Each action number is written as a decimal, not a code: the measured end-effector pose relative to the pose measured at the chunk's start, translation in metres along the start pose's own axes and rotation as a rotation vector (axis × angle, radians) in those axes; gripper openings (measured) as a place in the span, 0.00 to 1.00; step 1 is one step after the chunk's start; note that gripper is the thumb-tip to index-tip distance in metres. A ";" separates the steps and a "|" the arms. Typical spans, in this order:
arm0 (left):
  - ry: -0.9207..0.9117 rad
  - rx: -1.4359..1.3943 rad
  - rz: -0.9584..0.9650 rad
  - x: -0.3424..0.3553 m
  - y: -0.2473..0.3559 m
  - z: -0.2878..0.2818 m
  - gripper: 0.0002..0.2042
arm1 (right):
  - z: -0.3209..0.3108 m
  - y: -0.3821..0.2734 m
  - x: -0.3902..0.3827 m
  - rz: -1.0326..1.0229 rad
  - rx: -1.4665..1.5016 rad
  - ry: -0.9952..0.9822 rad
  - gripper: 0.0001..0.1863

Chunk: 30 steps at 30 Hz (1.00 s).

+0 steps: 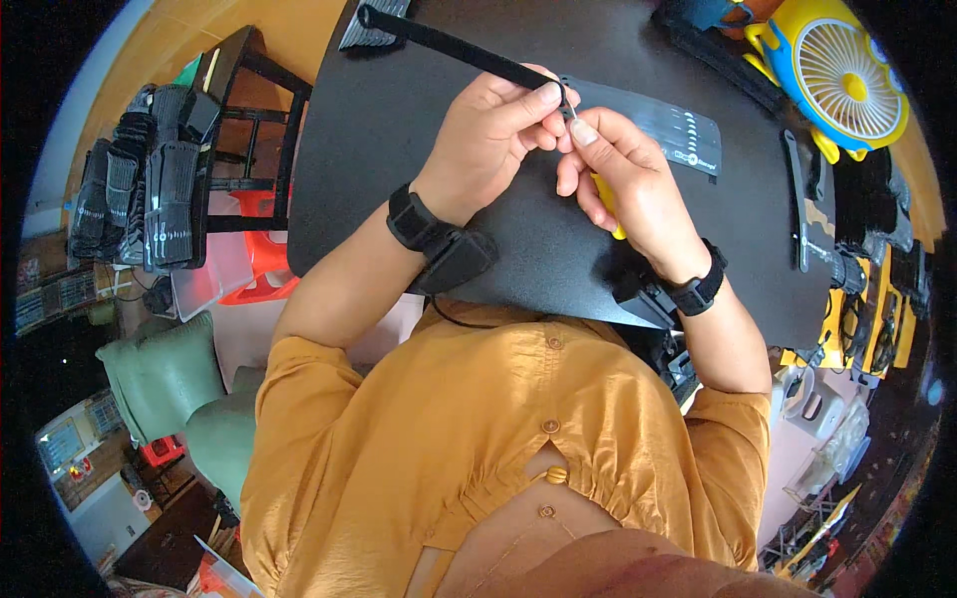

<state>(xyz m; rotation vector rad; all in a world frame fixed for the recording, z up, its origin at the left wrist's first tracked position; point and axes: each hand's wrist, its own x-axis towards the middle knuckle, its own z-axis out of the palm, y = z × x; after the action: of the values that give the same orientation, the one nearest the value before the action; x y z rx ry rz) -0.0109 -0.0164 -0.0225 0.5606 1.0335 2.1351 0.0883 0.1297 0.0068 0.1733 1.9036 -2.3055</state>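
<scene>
Above the black table, my two hands meet with their fingertips close together. My left hand pinches a long black strap, whose far end stretches up to the left and looks looped. My right hand is closed around a tool with a yellow handle. A thin metal part points from my right fingers toward the strap's near end; the tool's exact kind is hidden by the hand. Just beyond my right hand lies a flat, dark printed plastic bag.
A yellow and blue fan stands at the far right. On the left, stacks of black packaged straps rest by a dark stool. A long black strip lies along the table's right edge. Another stack sits at the far left corner.
</scene>
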 end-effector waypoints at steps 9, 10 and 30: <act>0.158 0.291 0.124 -0.004 -0.001 0.004 0.07 | -0.002 -0.005 -0.002 0.074 0.097 -0.047 0.14; 0.134 0.288 0.117 -0.003 0.000 0.000 0.06 | -0.003 -0.005 -0.002 0.074 0.098 -0.047 0.14; 0.124 0.348 0.093 -0.005 0.006 -0.003 0.05 | -0.006 0.010 0.005 -0.166 -0.444 0.076 0.07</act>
<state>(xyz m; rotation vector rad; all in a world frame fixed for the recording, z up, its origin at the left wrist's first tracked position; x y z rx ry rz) -0.0121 -0.0243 -0.0201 0.6554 1.4908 2.1025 0.0855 0.1336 -0.0044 0.0531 2.4936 -1.9205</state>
